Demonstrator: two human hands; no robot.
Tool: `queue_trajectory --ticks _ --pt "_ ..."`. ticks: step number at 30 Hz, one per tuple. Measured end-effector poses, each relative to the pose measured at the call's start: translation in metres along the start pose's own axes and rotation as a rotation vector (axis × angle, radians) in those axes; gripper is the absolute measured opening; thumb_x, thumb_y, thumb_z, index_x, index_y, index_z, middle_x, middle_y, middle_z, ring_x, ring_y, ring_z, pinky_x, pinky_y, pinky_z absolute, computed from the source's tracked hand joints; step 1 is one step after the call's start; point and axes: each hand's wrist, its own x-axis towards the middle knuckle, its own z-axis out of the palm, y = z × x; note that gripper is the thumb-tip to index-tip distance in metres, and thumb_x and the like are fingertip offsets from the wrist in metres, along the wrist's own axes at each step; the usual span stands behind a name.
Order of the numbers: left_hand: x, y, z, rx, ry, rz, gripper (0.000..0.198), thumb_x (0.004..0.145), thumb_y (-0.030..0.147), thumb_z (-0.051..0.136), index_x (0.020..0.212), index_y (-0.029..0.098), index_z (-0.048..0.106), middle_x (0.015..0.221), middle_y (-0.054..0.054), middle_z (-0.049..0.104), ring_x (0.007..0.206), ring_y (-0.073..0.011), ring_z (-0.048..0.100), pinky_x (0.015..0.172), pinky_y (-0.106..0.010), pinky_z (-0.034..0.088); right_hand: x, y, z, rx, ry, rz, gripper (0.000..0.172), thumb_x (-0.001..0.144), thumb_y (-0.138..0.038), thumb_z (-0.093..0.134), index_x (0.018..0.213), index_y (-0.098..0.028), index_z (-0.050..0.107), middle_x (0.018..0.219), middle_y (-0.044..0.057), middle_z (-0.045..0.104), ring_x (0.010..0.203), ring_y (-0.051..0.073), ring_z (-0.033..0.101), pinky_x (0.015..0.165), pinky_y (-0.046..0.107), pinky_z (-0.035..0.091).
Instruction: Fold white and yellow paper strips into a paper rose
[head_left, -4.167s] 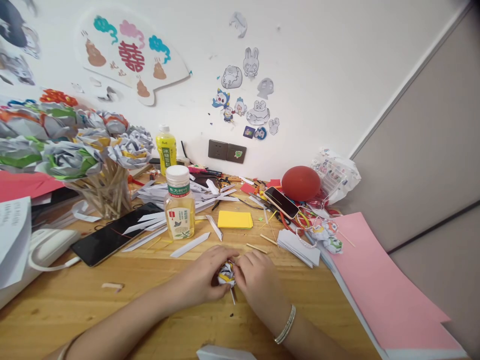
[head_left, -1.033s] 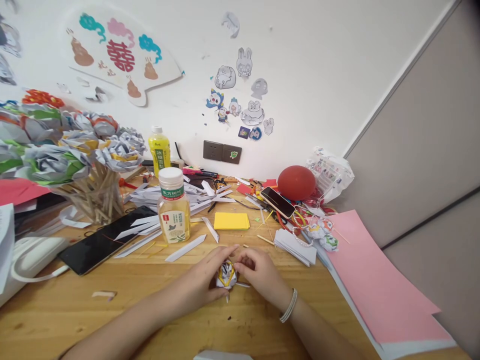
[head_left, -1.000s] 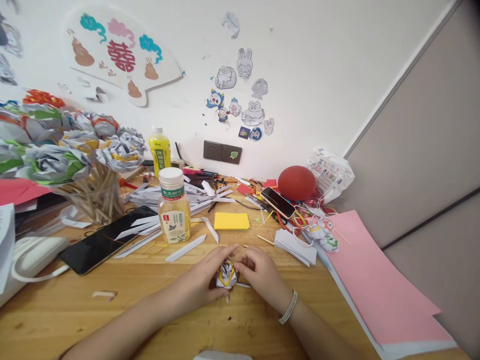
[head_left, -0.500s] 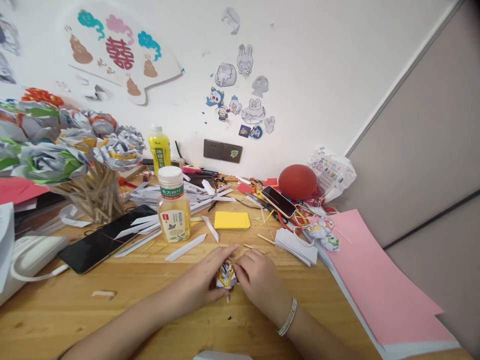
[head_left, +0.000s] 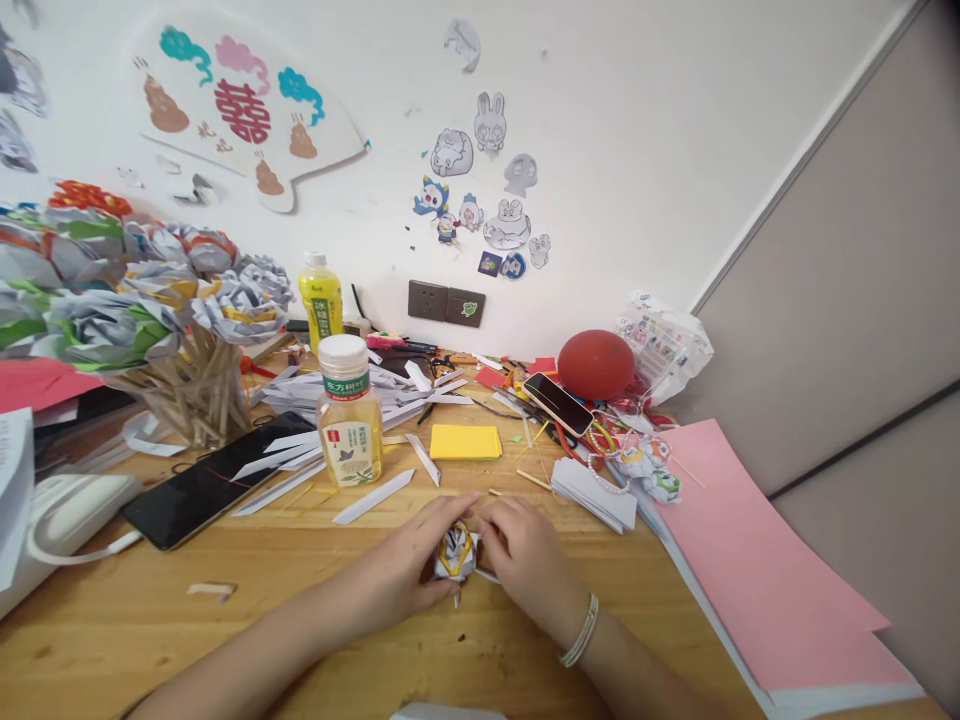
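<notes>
A small paper flower [head_left: 454,552] of folded white paper with yellow edging sits between my two hands, just above the wooden table. My left hand [head_left: 411,560] wraps its left side, thumb below and fingers over the top. With curled, pinched fingers, my right hand [head_left: 523,560] works at the flower's right edge; its fingertips are partly hidden. From the flower a thin white paper strip [head_left: 487,576] sticks out under my right hand. A short end of a stick [head_left: 457,601] shows beneath the flower.
A drink bottle [head_left: 350,415], a yellow paper stack [head_left: 465,442] and folded white strips [head_left: 594,493] lie beyond my hands. Paper flowers on sticks fill a clear container [head_left: 214,400] at left, near a dark tablet [head_left: 202,490]. Pink sheets [head_left: 757,570] lie at right, a phone [head_left: 559,403] behind.
My right hand has moved slightly right from the flower's middle, and the white strip below it shows more. My left hand keeps its hold on the flower. The view has shifted a little.
</notes>
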Motion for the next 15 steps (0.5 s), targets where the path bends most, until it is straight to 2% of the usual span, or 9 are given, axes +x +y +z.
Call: queue_trajectory --ticks 4,10,15 --pt "-0.001 0.003 0.000 -0.015 -0.055 0.026 0.083 0.066 0.000 0.057 0.136 0.028 0.021 0.139 -0.009 0.038 0.125 -0.0251 0.037 0.104 -0.043 0.032 0.003 0.006 -0.004 0.190 0.026 0.068 0.018 0.086 -0.016 0.047 0.071 -0.017 0.056 0.069 0.000 0.056 0.066 0.014 0.050 0.060 0.024 0.034" --pt "-0.005 0.005 -0.001 -0.028 -0.082 -0.045 0.087 0.070 0.006 0.058 0.140 0.027 0.009 0.142 -0.010 0.034 0.126 -0.0246 0.038 0.104 -0.042 0.033 0.007 0.012 0.008 0.522 -0.123 0.207 0.014 0.080 -0.022 0.056 0.067 -0.015 0.059 0.063 -0.001 0.057 0.058 0.011 0.050 0.053 0.021 0.036" --pt "-0.004 0.000 -0.004 0.103 -0.034 -0.068 0.097 0.063 0.021 0.075 0.139 0.030 0.014 0.137 -0.011 0.038 0.124 -0.0302 0.038 0.102 -0.048 0.032 0.007 0.014 0.010 0.702 -0.235 0.275 0.018 0.078 -0.027 0.058 0.065 -0.014 0.058 0.061 -0.001 0.056 0.055 0.011 0.051 0.052 0.021 0.039"
